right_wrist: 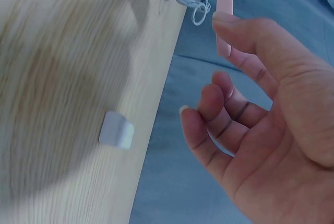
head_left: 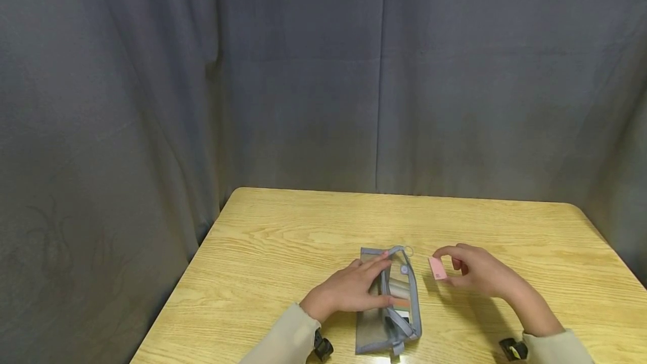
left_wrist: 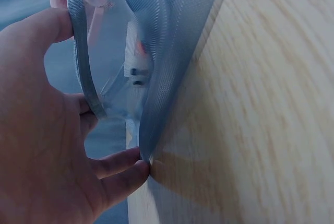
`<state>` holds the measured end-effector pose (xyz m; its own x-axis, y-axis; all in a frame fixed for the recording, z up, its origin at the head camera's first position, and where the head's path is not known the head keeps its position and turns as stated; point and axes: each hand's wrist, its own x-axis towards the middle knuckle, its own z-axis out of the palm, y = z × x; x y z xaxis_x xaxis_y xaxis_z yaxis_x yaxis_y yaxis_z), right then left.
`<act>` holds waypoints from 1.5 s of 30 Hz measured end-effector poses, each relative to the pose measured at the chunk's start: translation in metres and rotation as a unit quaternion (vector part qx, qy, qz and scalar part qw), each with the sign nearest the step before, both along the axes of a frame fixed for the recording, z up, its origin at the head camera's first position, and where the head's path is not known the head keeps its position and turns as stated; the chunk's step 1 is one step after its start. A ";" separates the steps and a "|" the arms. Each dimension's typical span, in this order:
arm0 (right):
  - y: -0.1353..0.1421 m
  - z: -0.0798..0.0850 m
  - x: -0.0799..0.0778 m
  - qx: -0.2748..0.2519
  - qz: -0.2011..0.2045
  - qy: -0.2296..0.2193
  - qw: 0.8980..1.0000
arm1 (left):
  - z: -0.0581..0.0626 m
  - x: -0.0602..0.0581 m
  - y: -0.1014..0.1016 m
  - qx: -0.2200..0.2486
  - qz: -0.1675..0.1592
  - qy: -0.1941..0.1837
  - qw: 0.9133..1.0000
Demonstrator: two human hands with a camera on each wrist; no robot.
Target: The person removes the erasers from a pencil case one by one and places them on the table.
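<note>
A grey-blue mesh pencil case lies on the table with its zipped side spread apart. My left hand holds it, thumb and fingers spread along the opening; in the left wrist view the thumb hooks the trim and fingertips grip the lower corner. Inside, an orange, green and white striped item and a pale item show through. Right of the case, my right hand pinches a small pink eraser between thumb and finger, above the table; its other fingers curl loosely.
A small white block lies on the wooden table in the right wrist view. A ring hangs at the case's far end. Grey curtains stand behind and beside the table.
</note>
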<state>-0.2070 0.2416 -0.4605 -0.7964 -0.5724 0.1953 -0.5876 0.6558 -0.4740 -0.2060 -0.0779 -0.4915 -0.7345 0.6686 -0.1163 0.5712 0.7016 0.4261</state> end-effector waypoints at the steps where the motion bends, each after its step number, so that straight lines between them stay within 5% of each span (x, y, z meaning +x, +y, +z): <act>1: 0.002 0.000 0.000 -0.001 -0.002 0.000 1.000 | 0.000 0.000 0.000 0.001 0.000 0.000 1.000; 45: 0.074 -0.023 0.018 -0.040 -0.036 -0.025 0.998 | 0.000 0.001 0.000 -0.004 0.012 -0.009 1.000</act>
<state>-0.1887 0.3153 -0.4831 -0.8446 -0.4978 0.1968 -0.5146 0.6537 -0.5549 -0.2048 -0.0776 -0.4917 -0.7475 0.6507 -0.1338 0.5474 0.7175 0.4307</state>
